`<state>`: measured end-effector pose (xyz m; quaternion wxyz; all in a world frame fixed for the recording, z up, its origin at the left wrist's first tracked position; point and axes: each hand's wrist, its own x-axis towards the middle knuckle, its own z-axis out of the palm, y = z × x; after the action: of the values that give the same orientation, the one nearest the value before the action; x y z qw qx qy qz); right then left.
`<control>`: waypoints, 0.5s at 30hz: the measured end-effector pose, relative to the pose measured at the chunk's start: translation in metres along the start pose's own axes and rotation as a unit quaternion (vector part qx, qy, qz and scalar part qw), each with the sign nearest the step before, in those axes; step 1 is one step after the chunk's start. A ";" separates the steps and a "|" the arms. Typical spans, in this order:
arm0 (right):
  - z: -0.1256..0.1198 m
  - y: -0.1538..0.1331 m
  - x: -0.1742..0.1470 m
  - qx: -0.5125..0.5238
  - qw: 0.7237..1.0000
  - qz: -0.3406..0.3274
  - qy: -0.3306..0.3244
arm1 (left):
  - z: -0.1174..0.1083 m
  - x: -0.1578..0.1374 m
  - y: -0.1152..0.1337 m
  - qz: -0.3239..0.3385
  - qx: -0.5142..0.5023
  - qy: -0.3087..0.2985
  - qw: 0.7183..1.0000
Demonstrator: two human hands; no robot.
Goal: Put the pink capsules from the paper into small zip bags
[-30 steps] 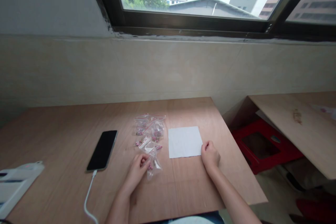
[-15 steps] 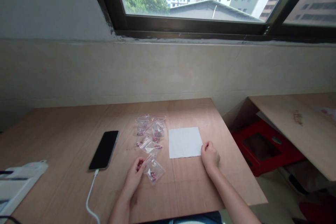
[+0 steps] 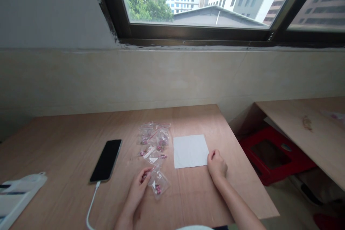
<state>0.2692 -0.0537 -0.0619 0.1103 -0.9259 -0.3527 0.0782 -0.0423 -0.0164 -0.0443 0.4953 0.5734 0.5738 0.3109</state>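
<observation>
My left hand (image 3: pixel 141 180) rests on the table with its fingers curled at the upper left edge of a clear zip bag (image 3: pixel 160 182). Pink beads lie at the bottom of that bag, and small pinkish bits show by my fingertips. Above it, more clear zip bags (image 3: pixel 157 136) with pink beads lie overlapping. My right hand (image 3: pixel 217 166) is loosely closed on the table, at the lower right edge of a white square sheet (image 3: pixel 190 151). I see nothing in its fingers.
A black phone (image 3: pixel 106 160) with a white cable (image 3: pixel 92 201) lies to the left. A white plastic object (image 3: pixel 23 196) is at the left edge. Right of the wooden table (image 3: pixel 67 151) are a red stool (image 3: pixel 272 152) and a second table (image 3: pixel 323 140).
The view has tilted slightly, so everything appears a little lower. Both hands stay in about the same places on the table.
</observation>
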 end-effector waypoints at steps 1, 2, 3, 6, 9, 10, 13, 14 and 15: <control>0.000 0.000 0.000 -0.001 1.000 -0.001 0.000 | 0.000 0.000 0.000 -0.002 0.004 0.004 1.000; 0.000 0.000 0.000 -0.002 1.000 -0.002 0.001 | 0.001 -0.001 0.000 -0.004 0.006 0.006 1.000; 0.000 0.001 0.000 -0.003 1.000 -0.002 0.000 | 0.001 -0.001 0.000 -0.006 0.007 0.007 1.000; -0.001 0.001 0.000 -0.007 1.000 0.000 -0.004 | 0.002 -0.001 -0.001 -0.007 0.011 0.004 1.000; -0.001 0.001 0.000 -0.010 1.000 0.001 0.003 | 0.003 -0.001 -0.002 0.000 0.020 0.007 1.000; -0.001 0.001 0.000 -0.011 1.000 0.001 0.006 | 0.003 -0.001 -0.002 0.002 0.021 0.009 1.000; -0.002 0.002 0.000 -0.014 1.000 0.001 0.007 | 0.003 -0.003 -0.003 0.005 0.015 0.011 1.000; -0.001 0.002 0.000 -0.015 1.000 0.002 0.006 | 0.003 -0.003 -0.003 0.005 0.011 0.010 1.000; -0.001 0.003 0.000 -0.016 1.000 0.002 0.007 | 0.004 -0.004 -0.002 0.005 0.007 0.008 1.000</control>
<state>0.2712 -0.0559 -0.0613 0.0977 -0.9287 -0.3515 0.0667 -0.0403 -0.0215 -0.0466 0.4846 0.5775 0.5771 0.3140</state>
